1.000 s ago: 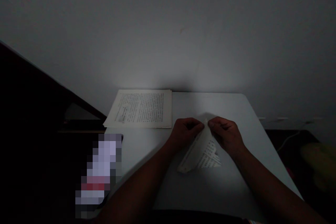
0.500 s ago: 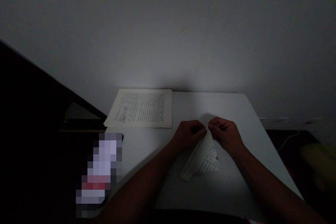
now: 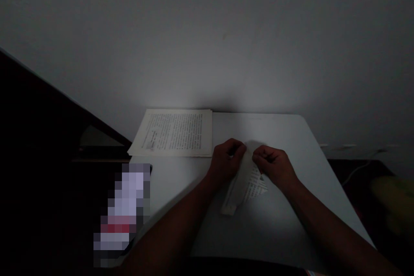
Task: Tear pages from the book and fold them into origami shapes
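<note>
A folded sheet of printed paper (image 3: pixel 244 181) is held up over the white table (image 3: pixel 274 241), its lower end pointing towards me. My left hand (image 3: pixel 226 159) pinches its upper left edge between thumb and fingers. On the other side, my right hand (image 3: pixel 273 164) is closed on the upper right edge. Slanted folds and lines of print show on the paper's right part, while the left part is a long pale flap. The fingers hide its top end in part.
A stack of printed sheets (image 3: pixel 177 133) lies at the table's back left, against the wall (image 3: pixel 207 43). A phone-shaped thing (image 3: pixel 124 207), blurred by pixels, rests along the left edge. Beyond the right edge are a cable (image 3: pixel 357 172) and a dim yellowish thing (image 3: pixel 391 202).
Both hands have shifted slightly left with the paper, and the left hand has moved away from the right, widening the gap between them. The paper's top has spread, with the pale flap reaching further left.
</note>
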Demonstrator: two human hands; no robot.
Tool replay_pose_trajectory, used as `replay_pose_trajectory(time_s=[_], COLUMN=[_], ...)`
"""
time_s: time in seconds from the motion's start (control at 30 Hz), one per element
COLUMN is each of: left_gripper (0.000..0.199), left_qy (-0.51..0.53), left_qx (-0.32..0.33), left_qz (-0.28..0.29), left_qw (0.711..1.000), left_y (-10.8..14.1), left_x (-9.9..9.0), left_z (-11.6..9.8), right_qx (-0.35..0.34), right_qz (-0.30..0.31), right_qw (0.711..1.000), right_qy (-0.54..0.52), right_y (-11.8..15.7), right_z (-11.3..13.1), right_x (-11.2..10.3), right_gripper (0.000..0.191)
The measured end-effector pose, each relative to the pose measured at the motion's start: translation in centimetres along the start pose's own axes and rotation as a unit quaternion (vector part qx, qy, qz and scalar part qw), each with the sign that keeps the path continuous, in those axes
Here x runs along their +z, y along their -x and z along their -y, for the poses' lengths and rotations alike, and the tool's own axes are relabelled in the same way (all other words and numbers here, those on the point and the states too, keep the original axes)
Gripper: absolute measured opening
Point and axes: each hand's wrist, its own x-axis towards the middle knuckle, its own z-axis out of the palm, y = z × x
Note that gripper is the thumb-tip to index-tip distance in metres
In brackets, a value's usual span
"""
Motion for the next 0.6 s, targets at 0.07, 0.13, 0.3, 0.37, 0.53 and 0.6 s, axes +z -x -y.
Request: replay_pose_trajectory(time_s=[0.07,0.13,0.3,0.37,0.53,0.6], left_gripper=[0.017,0.018,0.02,0.02,0.022,0.023], left_qy=[0.011,0.019,0.025,0.018,-0.013,-0.034], left_qx=[0.0,-0.006,-0.018,-0.019,-0.019,-0.012], left_qz=[-0.016,-0.02,-0.005,0.002,0.038,0.054], left_qw=[1.0,1.0,1.0,1.0,0.999,0.998], left_y=[-0.18,-0.36,-0.5,-0.44,-0.1,0.07], left_x=[-0.2,-0.33,-0.25,-0.14,0.19,0.38], left_z=[0.08,0.22,0.62,0.65,0.39,0.28], right_qx=[0.006,0.006,-0.011,-0.013,-0.012,-0.013], right_qz=[0.007,0.009,0.006,-0.001,-0.026,-0.033], right_qw=[1.0,1.0,1.0,1.0,1.0,0.999], right_qy=[-0.001,-0.002,-0.02,-0.02,0.008,0.019], right_y=[0.06,0.09,0.04,-0.02,-0.13,-0.17], right_z=[-0.06,-0.1,-0.09,-0.11,-0.12,-0.06], right_x=[0.01,-0.08,-0.52,-0.65,-0.68,-0.65], right_gripper=[0.015,0.015,0.019,0.021,0.022,0.022])
